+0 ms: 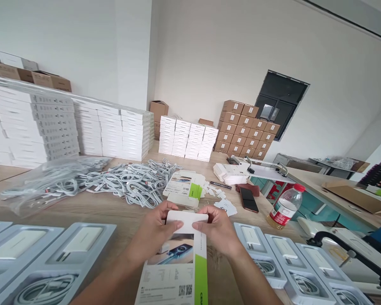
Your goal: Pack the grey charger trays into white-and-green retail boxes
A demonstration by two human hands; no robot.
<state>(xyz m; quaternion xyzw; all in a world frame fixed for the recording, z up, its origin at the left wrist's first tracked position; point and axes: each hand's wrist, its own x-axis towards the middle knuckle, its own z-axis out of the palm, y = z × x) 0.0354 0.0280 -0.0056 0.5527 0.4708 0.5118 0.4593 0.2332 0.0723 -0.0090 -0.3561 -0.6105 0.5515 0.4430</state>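
Note:
Between my hands is a printed carton sleeve (174, 271), white and green with a picture of a device and cable on it. My left hand (161, 222) grips the left corner of its white end flap, thumb on top and fingers behind. On the right corner of that flap, my right hand (216, 224) pinches in the same way. Just beyond my fingers lie more flat printed cartons (182, 187). White trays (82, 241) with a charger and a coiled cable stand on the left, and similar trays (254, 241) stand on the right.
A heap of grey cables (130, 182) spreads beyond my left hand, beside a plastic bag of cables (51, 186). To the right are a phone (249, 199), a bottle with a red cap (285, 207) and paper scraps (225, 206). Stacked white boxes (187, 137) line the back.

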